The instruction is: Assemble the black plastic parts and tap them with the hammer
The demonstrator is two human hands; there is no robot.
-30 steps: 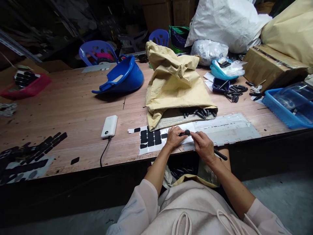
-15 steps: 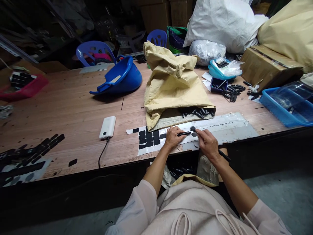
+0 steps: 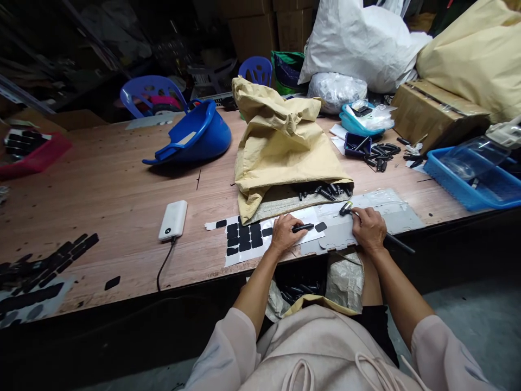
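My left hand (image 3: 285,231) rests on the white sheet (image 3: 277,251) at the table's front edge. Its fingers pinch a short black cylindrical piece (image 3: 303,228), which lies level and points right. Just right of that piece a rounded black patch (image 3: 321,227) lies flat. My right hand (image 3: 370,229) is closed round the shaft of a small hammer (image 3: 345,208); the head is over the grey board (image 3: 386,217), and the dark handle sticks out behind the hand. Rows of black rounded patches (image 3: 244,239) cover the sheet's left part.
A yellow sack (image 3: 285,157) with black cylinders in its mouth stands behind the sheet. More cylinders fill an open bag (image 3: 301,285) at my lap. A white power bank (image 3: 173,220), a blue scoop (image 3: 199,133) and a blue basket (image 3: 468,184) are on the table.
My right hand has moved right with the hammer, taking its head away from the black piece. My left hand keeps its pinch on the piece. The view has shifted slightly.
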